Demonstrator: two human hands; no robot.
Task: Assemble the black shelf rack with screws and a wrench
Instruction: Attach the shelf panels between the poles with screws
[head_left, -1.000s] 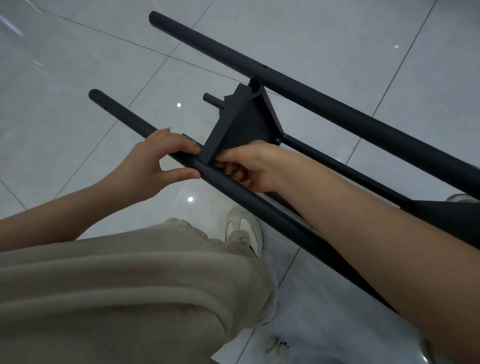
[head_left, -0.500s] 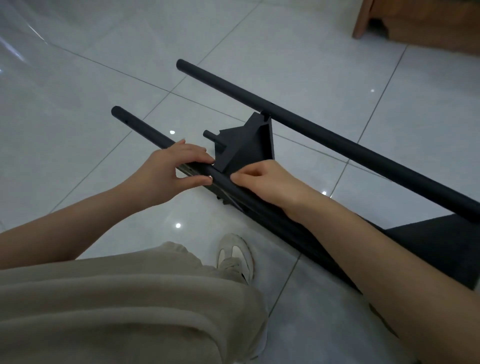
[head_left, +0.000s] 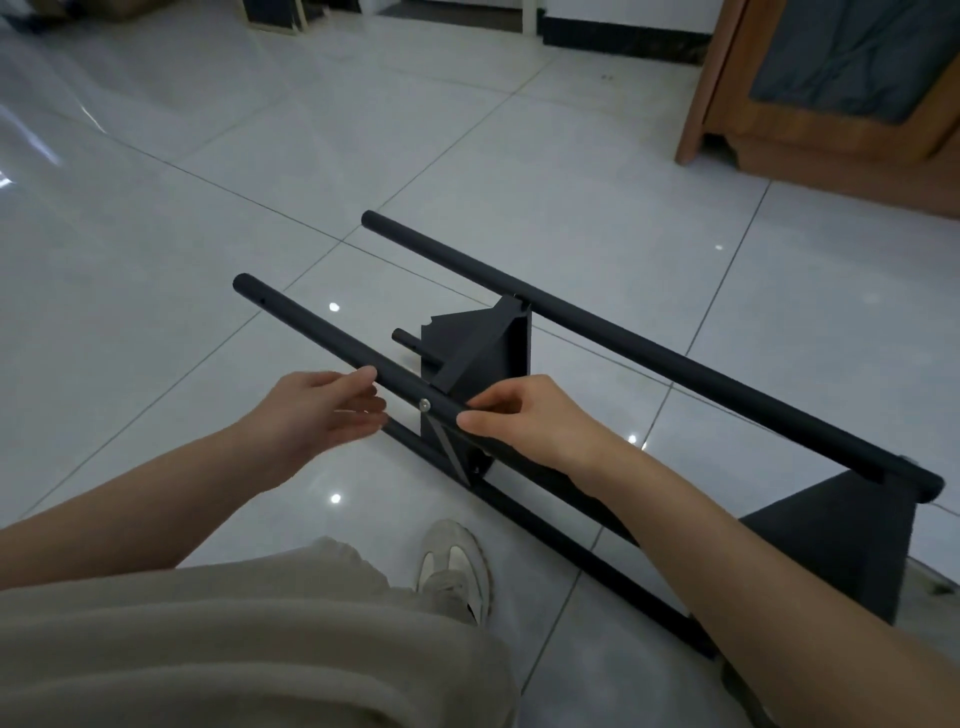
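The black shelf rack lies on its side on the tiled floor. Its near pole (head_left: 322, 332) runs from upper left toward me, and a far pole (head_left: 675, 358) lies parallel behind it. A triangular black shelf (head_left: 483, 348) sits between them. A silver screw head (head_left: 425, 404) shows in the near pole by the shelf's corner. My right hand (head_left: 524, 421) pinches the near pole just right of that screw. My left hand (head_left: 322, 408) hovers beside the pole with fingers straight, its fingertips near the pole. No wrench is in view.
A second black shelf (head_left: 852, 540) stands at the rack's right end. A thin lower rod (head_left: 561, 540) of the rack runs along the floor. My shoe (head_left: 454, 569) and beige trouser leg are below. A wooden cabinet (head_left: 810, 78) stands at upper right.
The view has tilted up and back, showing more floor. My left hand has let go of the near pole and opened. My right hand stays on the pole by the screw.
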